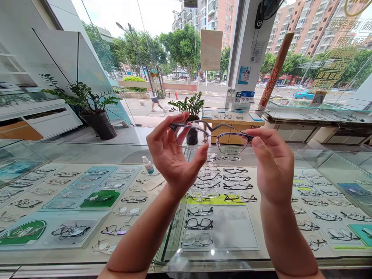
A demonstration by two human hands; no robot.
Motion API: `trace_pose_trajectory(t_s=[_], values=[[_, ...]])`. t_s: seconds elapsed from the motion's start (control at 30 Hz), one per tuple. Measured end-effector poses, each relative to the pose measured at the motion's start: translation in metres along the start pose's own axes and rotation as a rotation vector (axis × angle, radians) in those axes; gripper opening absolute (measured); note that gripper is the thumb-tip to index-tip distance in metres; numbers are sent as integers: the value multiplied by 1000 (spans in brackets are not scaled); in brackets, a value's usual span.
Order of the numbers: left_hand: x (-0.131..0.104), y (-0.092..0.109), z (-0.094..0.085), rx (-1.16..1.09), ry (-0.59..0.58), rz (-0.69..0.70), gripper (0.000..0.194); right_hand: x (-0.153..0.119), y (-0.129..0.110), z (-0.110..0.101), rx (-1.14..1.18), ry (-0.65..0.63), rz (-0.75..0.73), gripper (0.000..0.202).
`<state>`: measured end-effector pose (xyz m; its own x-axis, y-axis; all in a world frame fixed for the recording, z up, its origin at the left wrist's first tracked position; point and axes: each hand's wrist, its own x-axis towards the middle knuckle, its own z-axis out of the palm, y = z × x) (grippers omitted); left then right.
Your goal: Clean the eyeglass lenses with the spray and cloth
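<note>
A pair of dark-rimmed eyeglasses (223, 135) is held up in front of me above a glass display counter (221, 224). Its left end is in my left hand (174, 155), whose fingers curl behind the frame while the thumb points up near the left lens. At the right end, my right hand (273, 162) pinches the hinge area between thumb and fingers. The temples are folded out behind the lenses, and a small label shows on the right lens.
Rows of glasses (200, 223) lie inside the counter under both forearms. A small white bottle (148, 164) and a pale cloth (154, 183) are left of centre. Beyond are potted plants (99, 120), a wooden display cabinet (232, 133) and large windows.
</note>
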<state>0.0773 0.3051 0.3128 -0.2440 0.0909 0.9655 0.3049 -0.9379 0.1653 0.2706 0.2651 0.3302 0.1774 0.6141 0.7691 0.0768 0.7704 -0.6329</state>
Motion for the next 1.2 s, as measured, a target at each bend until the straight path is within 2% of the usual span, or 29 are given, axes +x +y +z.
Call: trace_pose_trajectory(t_s=[0.4, 0.6, 1.0, 1.2], values=[[-3, -2, 2, 20, 21, 17, 78, 1, -1, 0, -26, -6, 15, 14], [-4, -3, 3, 3, 33, -2, 84, 3, -1, 0, -12, -93, 73, 15], [-4, -8, 2, -12, 14, 37, 85, 2, 1, -2, 52, -106, 72, 12], [-4, -11, 3, 9, -14, 19, 79, 2, 2, -1, 102, -129, 66, 15]])
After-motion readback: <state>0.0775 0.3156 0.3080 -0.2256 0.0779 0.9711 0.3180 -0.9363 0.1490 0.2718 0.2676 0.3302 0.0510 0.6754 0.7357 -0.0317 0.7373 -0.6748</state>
